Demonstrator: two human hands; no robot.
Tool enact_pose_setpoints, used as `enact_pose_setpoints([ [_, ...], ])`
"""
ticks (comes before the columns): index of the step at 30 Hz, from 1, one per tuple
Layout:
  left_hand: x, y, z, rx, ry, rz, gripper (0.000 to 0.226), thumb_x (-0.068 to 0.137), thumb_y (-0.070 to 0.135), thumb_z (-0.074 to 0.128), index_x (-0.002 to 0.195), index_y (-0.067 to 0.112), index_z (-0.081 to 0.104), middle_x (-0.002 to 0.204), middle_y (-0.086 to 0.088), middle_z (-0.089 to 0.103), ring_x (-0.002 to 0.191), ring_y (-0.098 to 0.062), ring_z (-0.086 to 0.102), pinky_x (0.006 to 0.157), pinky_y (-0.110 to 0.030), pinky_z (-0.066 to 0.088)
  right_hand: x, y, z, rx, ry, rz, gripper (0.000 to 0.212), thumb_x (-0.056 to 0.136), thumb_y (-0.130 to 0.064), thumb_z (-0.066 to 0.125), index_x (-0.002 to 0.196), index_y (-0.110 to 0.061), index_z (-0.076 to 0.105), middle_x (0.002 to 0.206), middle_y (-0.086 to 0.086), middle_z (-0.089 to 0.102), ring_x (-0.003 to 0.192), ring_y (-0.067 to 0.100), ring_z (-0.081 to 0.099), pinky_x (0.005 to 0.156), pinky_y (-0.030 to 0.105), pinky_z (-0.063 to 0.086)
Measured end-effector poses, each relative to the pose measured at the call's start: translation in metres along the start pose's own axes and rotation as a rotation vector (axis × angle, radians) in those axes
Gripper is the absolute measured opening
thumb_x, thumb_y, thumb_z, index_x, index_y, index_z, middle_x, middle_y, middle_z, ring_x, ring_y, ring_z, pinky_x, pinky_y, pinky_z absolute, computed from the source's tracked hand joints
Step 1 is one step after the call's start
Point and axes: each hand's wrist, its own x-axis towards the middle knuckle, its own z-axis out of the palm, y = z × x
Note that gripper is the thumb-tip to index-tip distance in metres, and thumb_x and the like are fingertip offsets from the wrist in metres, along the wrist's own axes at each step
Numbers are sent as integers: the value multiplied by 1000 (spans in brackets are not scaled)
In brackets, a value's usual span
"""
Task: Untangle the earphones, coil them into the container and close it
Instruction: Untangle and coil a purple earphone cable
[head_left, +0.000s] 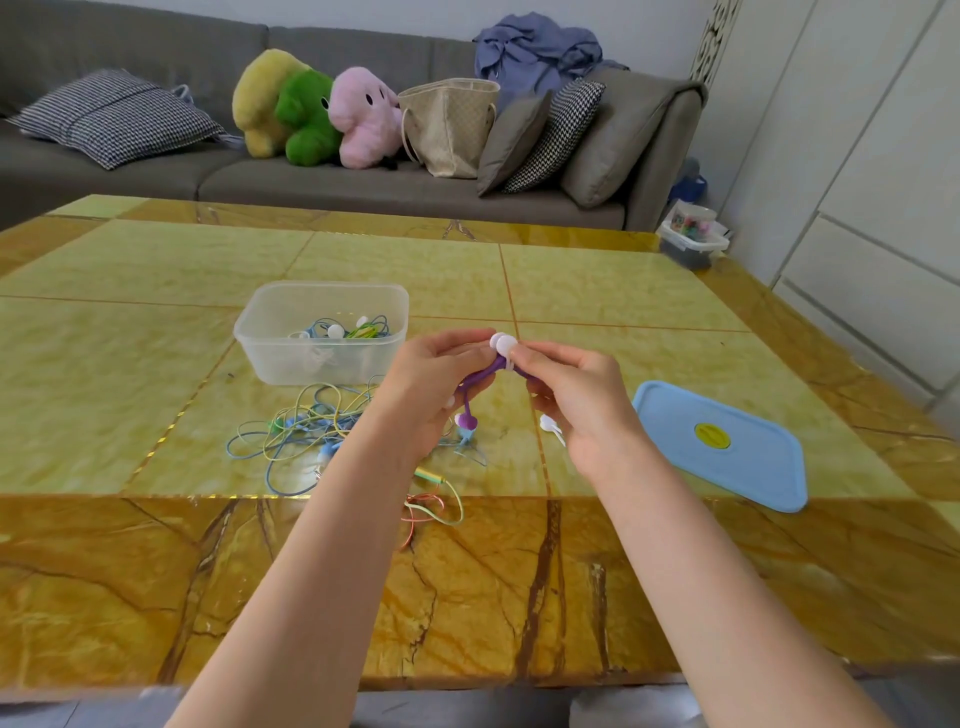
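Spanning the view, the table (156, 270) carried an open container (270, 358) mid-left, a blue lid (727, 467) near its right edge, and a tangle (311, 426) between. Above it, left hand (431, 384) and right hand (576, 400) each pinched the purple earphones (480, 376).

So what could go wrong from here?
The purple earphones are pinched between the left hand and right hand above the tangled earphones; dangling ends might snag in that pile. The clear container already holds coils, so crowding could retangle them or hinder the blue lid.
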Motion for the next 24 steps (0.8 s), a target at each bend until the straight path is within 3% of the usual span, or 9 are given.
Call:
enact_pose_setpoints([
  [8, -5, 2, -2, 151, -93, -30, 12, 87, 4, 59, 90, 13, 66, 73, 2, 71, 65, -5, 63, 69, -17, 54, 2, -1, -4, -47, 69, -89, 15, 73, -19, 79, 78, -11, 67, 71, 0, 64, 62, 3, 55, 57, 13, 41],
  [13, -4, 0, 2, -54, -7, -30, 14, 86, -3, 57, 90, 8, 65, 76, -7, 65, 57, -4, 61, 59, -12, 51, 3, 2, 0, -119, 61, -181, 14, 76, -25, 76, 78, -16, 66, 72, -4, 65, 72, 7, 60, 62, 16, 44],
  [18, -1, -1, 3, -107, 23, -44, 13, 86, -2, 58, 87, 8, 65, 69, -4, 66, 56, -4, 61, 58, -12, 51, 7, 4, -1, -296, 49, -370, 13, 78, -28, 74, 79, -17, 68, 75, -8, 67, 70, 1, 60, 71, 17, 49],
  [24, 0, -1, -1, -108, -42, -30, 16, 87, -3, 55, 90, 9, 66, 71, -2, 65, 61, -5, 60, 60, -14, 50, 9, -2, -8, -275, -48, -279, 10, 76, -21, 77, 78, -18, 67, 75, -5, 66, 71, 5, 59, 68, 15, 48],
])
